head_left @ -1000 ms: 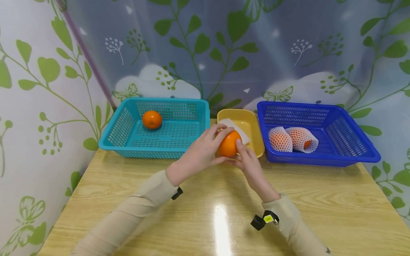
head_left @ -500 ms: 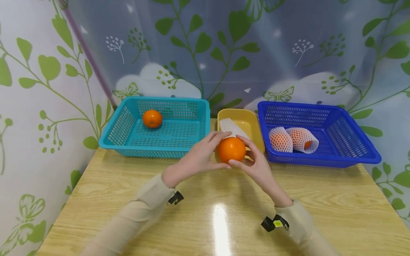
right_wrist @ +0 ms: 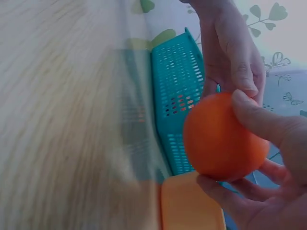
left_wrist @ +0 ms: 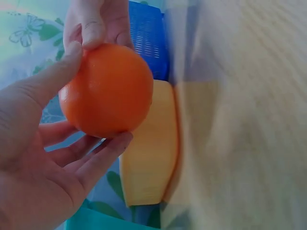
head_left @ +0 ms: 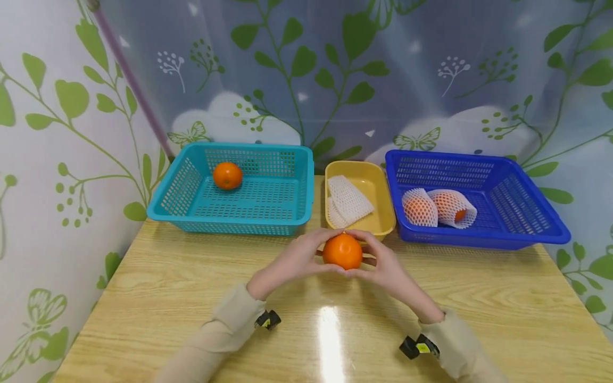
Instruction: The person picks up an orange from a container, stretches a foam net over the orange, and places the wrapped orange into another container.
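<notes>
Both hands hold one bare orange point(head_left: 342, 251) between them, in front of the yellow tray. My left hand point(head_left: 298, 258) curls its fingers and thumb round the fruit from the left. From the other side my right hand point(head_left: 387, 266) grips it, its thumb on the near face. The two thumb tips come close together below the orange in the head view. In the left wrist view the orange point(left_wrist: 108, 91) shows smooth skin, held clear of the table. White foam net sleeves point(head_left: 349, 199) lie in the yellow tray point(head_left: 378, 199) just beyond the hands.
A teal basket point(head_left: 268, 207) at the left holds a single bare orange point(head_left: 227, 176). At the right, a dark blue basket point(head_left: 498, 215) holds two oranges point(head_left: 419, 207) in white foam nets. A patterned curtain point(head_left: 306, 69) hangs behind the wooden table point(head_left: 191, 276).
The hands have drawn the orange back from over the yellow tray toward the person. The grip has shifted, and the foam nets in the tray now show fully.
</notes>
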`<action>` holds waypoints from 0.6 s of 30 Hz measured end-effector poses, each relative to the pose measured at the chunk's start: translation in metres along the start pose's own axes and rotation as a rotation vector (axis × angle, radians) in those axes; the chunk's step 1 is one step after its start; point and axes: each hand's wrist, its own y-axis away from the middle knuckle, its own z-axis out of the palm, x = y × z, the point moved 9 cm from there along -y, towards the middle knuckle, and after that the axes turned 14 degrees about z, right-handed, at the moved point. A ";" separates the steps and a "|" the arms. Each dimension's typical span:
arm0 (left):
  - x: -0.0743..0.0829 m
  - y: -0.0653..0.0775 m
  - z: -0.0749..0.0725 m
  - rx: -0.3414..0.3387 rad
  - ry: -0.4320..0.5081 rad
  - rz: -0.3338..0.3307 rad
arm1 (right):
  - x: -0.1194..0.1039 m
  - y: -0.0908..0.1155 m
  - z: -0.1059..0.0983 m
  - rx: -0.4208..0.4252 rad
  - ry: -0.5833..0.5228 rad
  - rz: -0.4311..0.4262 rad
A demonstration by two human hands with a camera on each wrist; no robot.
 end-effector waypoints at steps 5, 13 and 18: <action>-0.008 0.008 0.013 -0.041 -0.033 -0.011 | 0.010 0.001 0.012 -0.065 0.043 0.006; -0.013 0.016 0.022 -0.054 -0.032 -0.008 | 0.021 0.003 0.021 -0.120 0.090 0.044; -0.016 0.016 0.023 -0.055 -0.007 -0.032 | 0.019 0.002 0.016 -0.138 0.086 0.045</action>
